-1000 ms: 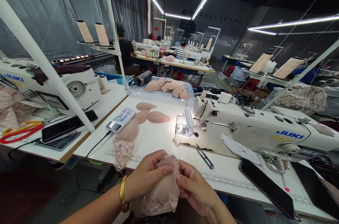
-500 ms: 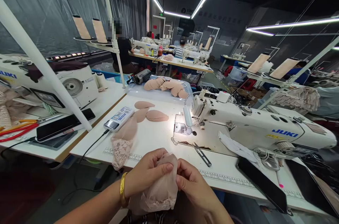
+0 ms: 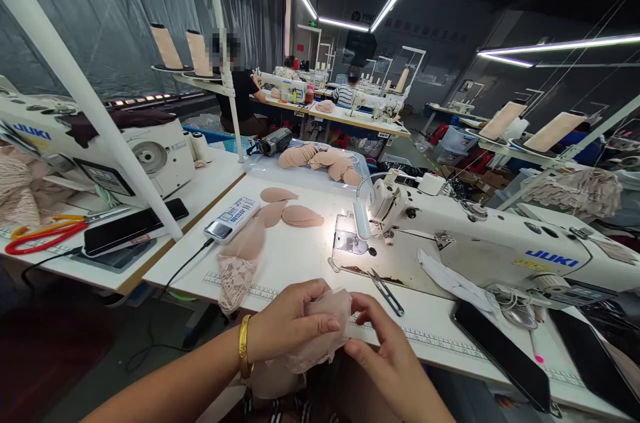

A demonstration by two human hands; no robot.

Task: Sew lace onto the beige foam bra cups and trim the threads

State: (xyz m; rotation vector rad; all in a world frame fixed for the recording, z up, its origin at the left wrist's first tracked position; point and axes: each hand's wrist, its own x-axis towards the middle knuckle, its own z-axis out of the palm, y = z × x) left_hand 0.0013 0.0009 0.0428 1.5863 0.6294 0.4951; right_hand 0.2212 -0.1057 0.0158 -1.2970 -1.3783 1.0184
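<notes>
My left hand (image 3: 295,326) is closed around a sheer beige bra cup (image 3: 327,330) with a lace trim, its thumb lying across the front. The cup is held just off the table's front edge, above my lap. At its right side is my right hand (image 3: 383,336), thumb and forefinger apart; the fingertips are right by the fabric's edge, and I cannot tell whether they touch it. On the table to the left lies a second beige lace piece (image 3: 240,270). Thread snips (image 3: 386,293) lie beyond my right hand.
The sewing machine (image 3: 480,236) fills the right side, its lamp lit over the needle plate. Beige cup pads (image 3: 303,216) lie mid-table, with more in a clear plastic tray (image 3: 255,170). A white corded device (image 3: 233,220) and a black phone (image 3: 503,353) rest there too. Co-workers sit beyond.
My right thumb and forefinger have spread apart from their pinch at the cup's edge. The cup has tipped and shifted slightly right in my left hand. The whole view has turned a little left.
</notes>
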